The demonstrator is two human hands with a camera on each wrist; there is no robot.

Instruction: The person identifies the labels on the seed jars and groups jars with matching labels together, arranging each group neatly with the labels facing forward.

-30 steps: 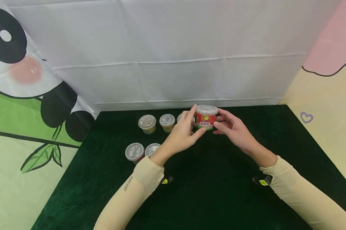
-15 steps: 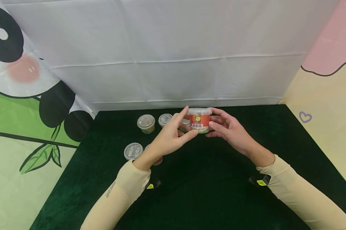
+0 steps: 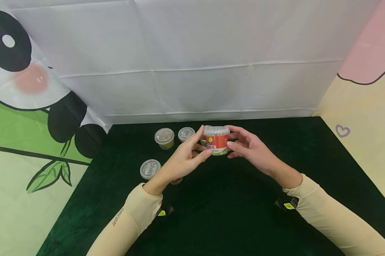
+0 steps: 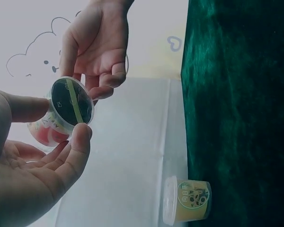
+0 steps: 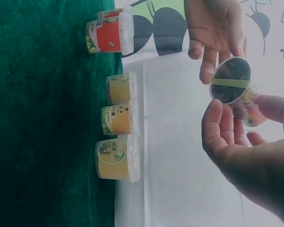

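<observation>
A lidded clear plastic cup with a red label and a flower picture [image 3: 218,141] is held up above the dark green table. My left hand [image 3: 181,160] grips its left side between thumb and fingers. On the opposite side, my right hand [image 3: 256,153] holds it with thumb and curled fingers. The left wrist view shows the cup's dark base [image 4: 72,101] crossed by a yellow strip. A similar red-labelled cup [image 3: 150,169] stands at the front left; another [image 3: 176,181] is mostly covered by my left wrist.
Yellowish lidded cups stand in a back row: one at the left [image 3: 164,138], a second [image 3: 186,134] beside it, and a third [image 5: 117,158] largely hidden behind the held cup in the head view. A white cloth backdrop [image 3: 192,89] rises behind the green table [image 3: 243,213].
Both hands have carried the red-labelled cup left and somewhat nearer. It has turned between the fingers, so its label now faces more to the left. The standing cups have stayed put.
</observation>
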